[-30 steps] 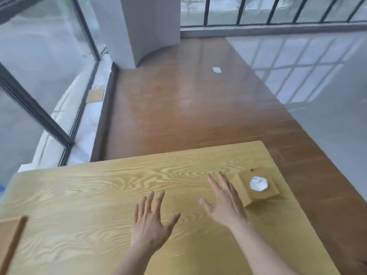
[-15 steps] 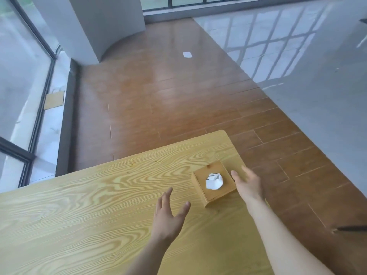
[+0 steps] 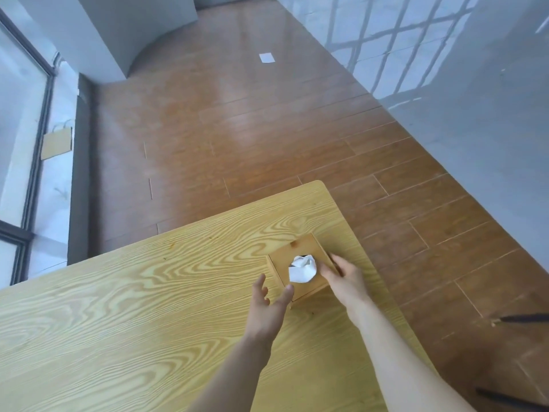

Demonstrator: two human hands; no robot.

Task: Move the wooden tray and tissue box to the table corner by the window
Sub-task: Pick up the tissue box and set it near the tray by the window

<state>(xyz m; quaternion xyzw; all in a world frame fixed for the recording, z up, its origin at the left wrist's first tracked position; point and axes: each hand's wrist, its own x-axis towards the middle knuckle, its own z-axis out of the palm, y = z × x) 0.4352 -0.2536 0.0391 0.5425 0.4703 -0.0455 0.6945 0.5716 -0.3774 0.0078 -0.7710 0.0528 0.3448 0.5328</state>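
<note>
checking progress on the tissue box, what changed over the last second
Both hands closed in on the square wooden tissue box: the right hand now touches its right side, the left hand reaches its near corner, open. The box stays put on the yellow wood-grain table, not lifted.

Both hands are around the tissue box (image 3: 300,270) on the tabletop (image 3: 133,307); right hand (image 3: 344,279) gripping its right side; left hand (image 3: 267,304) spread wide, thumb just touching its near-left corner.

Head camera, high, tilted down over table (image 3: 124,307) corner, close.
</note>
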